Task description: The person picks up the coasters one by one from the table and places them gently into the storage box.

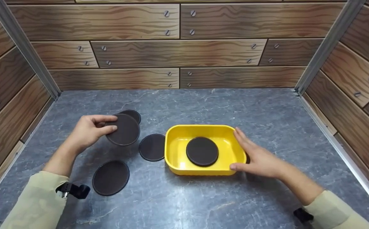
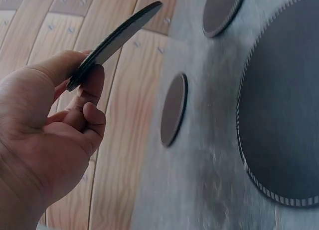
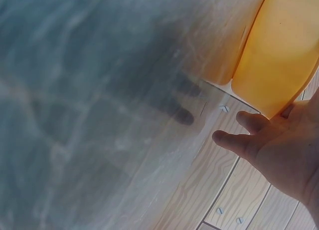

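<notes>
The left hand (image 1: 87, 131) pinches a dark disc (image 1: 123, 129) by its edge between thumb and fingers (image 2: 88, 98), lifted off the table (image 1: 267, 108) well left of the yellow tray (image 1: 176, 144). The right hand (image 1: 257, 156) lies with fingers straight against the tray's right wall, grasping nothing. A second disc (image 1: 202, 151) lies flat inside the tray. A third (image 1: 152, 147) lies just left of the tray, a fourth (image 1: 111, 177) further left and nearer, a fifth (image 1: 133, 114) partly hidden behind the held one
</notes>
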